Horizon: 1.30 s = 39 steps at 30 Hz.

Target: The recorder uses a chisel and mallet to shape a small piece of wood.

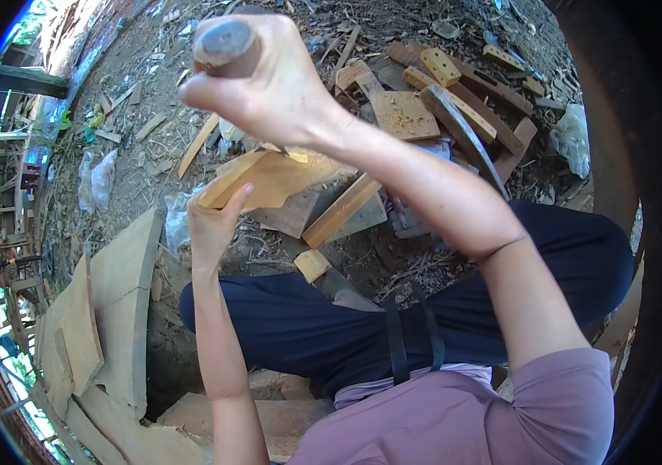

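Observation:
My right hand [269,85] is raised, its fingers wrapped round a thick round-handled tool [228,48]. The handle's blunt grey end faces up, and most of the tool is hidden behind the fist. A dark, narrow bit of it shows below the wrist, close to the upper edge of a wooden piece [265,182]. Whether the two touch I cannot tell. My left hand [213,213] grips this pale, angular piece at its left end, thumb along the near side. The piece stands tilted over a wooden block [288,213].
Wood offcuts [408,115], some drilled with holes, lie heaped at the far right beside a long curved blade-like strip [467,136]. Large boards [118,294] lean at the left. Plastic bags [571,139] and wood scraps litter the dirt ground. My crossed legs [292,318] are close below.

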Each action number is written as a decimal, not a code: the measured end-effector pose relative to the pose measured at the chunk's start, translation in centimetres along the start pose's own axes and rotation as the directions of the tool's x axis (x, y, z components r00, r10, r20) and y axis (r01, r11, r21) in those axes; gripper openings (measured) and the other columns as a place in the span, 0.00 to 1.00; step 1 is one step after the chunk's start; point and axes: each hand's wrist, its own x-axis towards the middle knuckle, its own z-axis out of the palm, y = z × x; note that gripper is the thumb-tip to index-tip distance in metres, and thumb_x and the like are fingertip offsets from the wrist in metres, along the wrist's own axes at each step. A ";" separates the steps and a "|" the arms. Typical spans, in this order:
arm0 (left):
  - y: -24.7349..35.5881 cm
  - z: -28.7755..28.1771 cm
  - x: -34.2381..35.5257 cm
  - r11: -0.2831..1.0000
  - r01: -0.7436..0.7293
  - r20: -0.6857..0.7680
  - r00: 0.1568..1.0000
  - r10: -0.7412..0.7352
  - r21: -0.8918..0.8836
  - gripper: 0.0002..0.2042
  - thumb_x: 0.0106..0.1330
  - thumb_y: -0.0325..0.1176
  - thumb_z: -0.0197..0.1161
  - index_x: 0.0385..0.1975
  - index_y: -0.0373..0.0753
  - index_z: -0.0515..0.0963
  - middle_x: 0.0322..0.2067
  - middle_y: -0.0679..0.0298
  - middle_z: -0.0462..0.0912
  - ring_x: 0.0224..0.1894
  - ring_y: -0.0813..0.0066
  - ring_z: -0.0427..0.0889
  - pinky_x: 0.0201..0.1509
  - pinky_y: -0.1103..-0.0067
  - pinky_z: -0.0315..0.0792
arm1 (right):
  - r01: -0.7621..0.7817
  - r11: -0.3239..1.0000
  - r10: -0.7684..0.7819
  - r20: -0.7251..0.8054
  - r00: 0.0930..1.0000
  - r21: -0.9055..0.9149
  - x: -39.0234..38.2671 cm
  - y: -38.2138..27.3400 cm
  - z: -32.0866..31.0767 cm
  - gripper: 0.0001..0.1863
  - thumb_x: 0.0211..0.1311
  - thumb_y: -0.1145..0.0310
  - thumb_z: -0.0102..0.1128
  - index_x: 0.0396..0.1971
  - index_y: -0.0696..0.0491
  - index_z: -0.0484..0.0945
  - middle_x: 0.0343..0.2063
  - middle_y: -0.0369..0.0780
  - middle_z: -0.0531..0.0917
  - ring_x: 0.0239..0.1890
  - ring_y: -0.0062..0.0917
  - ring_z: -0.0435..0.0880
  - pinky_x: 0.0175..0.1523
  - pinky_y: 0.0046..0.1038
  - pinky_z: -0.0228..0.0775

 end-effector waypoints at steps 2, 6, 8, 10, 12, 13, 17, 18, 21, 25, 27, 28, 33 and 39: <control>0.0 -0.1 -0.1 1.000 -0.016 0.016 1.000 0.015 0.026 0.11 0.59 0.26 0.68 0.39 0.28 0.82 0.29 0.65 0.86 0.31 0.87 0.79 0.36 0.84 0.73 | -0.046 0.999 0.045 0.039 0.998 0.013 0.6 -0.5 0.2 0.09 0.43 0.69 0.63 0.21 0.61 0.79 0.18 0.39 0.81 0.21 0.21 0.77 0.30 0.28 0.71; 0.4 -0.8 -1.2 0.998 0.005 0.007 1.000 -0.006 0.061 0.11 0.59 0.26 0.68 0.39 0.29 0.82 0.30 0.63 0.86 0.31 0.87 0.80 0.36 0.84 0.74 | 0.206 0.978 -0.206 -0.016 0.978 -0.042 2.2 -3.2 1.2 0.12 0.45 0.67 0.59 0.15 0.63 0.78 0.11 0.44 0.77 0.18 0.23 0.78 0.30 0.27 0.73; 0.6 -0.3 -0.9 0.994 -0.002 0.008 1.000 0.002 0.105 0.11 0.59 0.27 0.68 0.39 0.29 0.82 0.30 0.62 0.87 0.31 0.87 0.81 0.36 0.83 0.75 | 0.128 0.944 -0.083 0.158 0.984 -0.303 1.2 -1.8 0.2 0.11 0.45 0.67 0.59 0.16 0.61 0.78 0.14 0.45 0.78 0.21 0.25 0.80 0.33 0.27 0.75; -0.4 0.9 -0.3 0.994 -0.063 0.003 0.998 0.063 0.086 0.11 0.59 0.27 0.69 0.39 0.29 0.82 0.30 0.62 0.87 0.30 0.86 0.81 0.36 0.83 0.75 | -0.056 0.966 0.093 0.138 0.986 -0.251 -3.0 3.4 -0.3 0.09 0.45 0.67 0.58 0.18 0.58 0.77 0.19 0.45 0.81 0.23 0.27 0.81 0.34 0.29 0.75; -1.1 0.4 -0.2 0.988 -0.089 0.001 0.996 0.090 0.122 0.12 0.59 0.28 0.69 0.40 0.30 0.82 0.30 0.62 0.87 0.30 0.84 0.82 0.35 0.83 0.76 | -0.035 0.973 0.062 0.112 0.992 -0.228 -2.6 3.0 0.1 0.09 0.44 0.66 0.59 0.17 0.56 0.76 0.18 0.44 0.80 0.23 0.26 0.80 0.34 0.30 0.74; -0.5 0.0 -1.1 0.990 -0.063 0.002 0.998 0.063 0.124 0.12 0.59 0.28 0.69 0.40 0.30 0.82 0.30 0.62 0.87 0.30 0.84 0.82 0.35 0.83 0.76 | -0.078 0.977 0.093 0.068 0.993 -0.196 -2.1 2.0 0.4 0.09 0.44 0.66 0.59 0.17 0.57 0.76 0.18 0.44 0.80 0.23 0.26 0.80 0.34 0.30 0.74; 0.5 -0.1 -0.8 0.999 0.033 -0.010 0.999 -0.033 0.002 0.12 0.59 0.29 0.69 0.41 0.29 0.82 0.29 0.63 0.86 0.30 0.84 0.82 0.34 0.83 0.77 | 0.079 0.989 -0.087 -0.058 0.995 -0.127 1.8 -1.7 0.7 0.13 0.45 0.67 0.62 0.23 0.64 0.76 0.20 0.43 0.81 0.23 0.28 0.80 0.34 0.31 0.75; 0.4 -0.1 -0.8 0.999 0.008 -0.012 1.000 -0.007 0.035 0.12 0.59 0.28 0.69 0.41 0.29 0.81 0.29 0.63 0.86 0.30 0.84 0.82 0.34 0.83 0.77 | 0.216 0.976 -0.219 -0.208 0.953 -0.038 2.2 -1.7 1.0 0.14 0.45 0.67 0.63 0.24 0.65 0.76 0.20 0.43 0.82 0.23 0.28 0.80 0.34 0.32 0.75; -0.3 0.2 -0.8 0.996 -0.043 -0.011 0.999 0.044 0.080 0.12 0.59 0.28 0.69 0.41 0.29 0.81 0.29 0.63 0.86 0.30 0.84 0.82 0.35 0.82 0.77 | -0.097 0.965 0.111 0.044 0.993 -0.244 -1.0 1.7 -0.4 0.12 0.44 0.66 0.62 0.23 0.62 0.78 0.21 0.43 0.82 0.26 0.26 0.81 0.36 0.31 0.75; 0.5 0.3 -0.8 0.999 0.035 -0.034 0.999 -0.034 0.004 0.13 0.60 0.29 0.68 0.41 0.29 0.81 0.30 0.62 0.86 0.30 0.84 0.81 0.34 0.83 0.76 | -0.137 0.962 0.151 0.041 0.988 -0.237 -1.4 1.8 -0.6 0.09 0.42 0.67 0.61 0.19 0.58 0.76 0.18 0.39 0.79 0.23 0.21 0.77 0.31 0.27 0.71; -0.2 -0.2 -0.7 0.999 0.005 0.000 1.000 -0.005 0.047 0.12 0.60 0.28 0.68 0.41 0.29 0.81 0.30 0.63 0.86 0.31 0.84 0.81 0.35 0.83 0.75 | 0.002 0.976 0.018 0.089 0.996 -0.219 0.8 -0.1 -1.3 0.09 0.43 0.68 0.61 0.19 0.58 0.74 0.17 0.37 0.77 0.22 0.19 0.74 0.30 0.28 0.69; -0.1 -0.5 -0.8 0.999 0.008 0.003 1.000 -0.008 0.035 0.12 0.60 0.28 0.68 0.41 0.28 0.81 0.30 0.64 0.86 0.31 0.85 0.81 0.36 0.84 0.75 | 0.091 0.990 -0.089 0.025 0.996 -0.107 1.6 -1.8 -0.9 0.08 0.46 0.70 0.59 0.16 0.56 0.71 0.14 0.33 0.72 0.18 0.16 0.70 0.25 0.25 0.63; 0.5 0.0 -0.4 1.000 0.013 0.027 1.000 -0.013 0.017 0.12 0.60 0.27 0.68 0.41 0.29 0.81 0.30 0.65 0.86 0.33 0.86 0.80 0.38 0.84 0.74 | 0.045 0.991 -0.058 -0.104 0.993 -0.127 0.2 1.1 -1.1 0.09 0.44 0.69 0.61 0.18 0.59 0.74 0.16 0.36 0.76 0.21 0.19 0.73 0.28 0.27 0.67; 0.1 -0.3 -0.4 0.999 0.009 0.037 0.999 -0.011 0.042 0.12 0.60 0.26 0.68 0.42 0.29 0.81 0.30 0.65 0.85 0.32 0.88 0.78 0.37 0.84 0.74 | 0.016 0.998 -0.014 0.032 0.999 -0.059 1.1 0.1 -0.7 0.10 0.46 0.69 0.63 0.25 0.62 0.80 0.20 0.41 0.82 0.24 0.22 0.79 0.32 0.27 0.72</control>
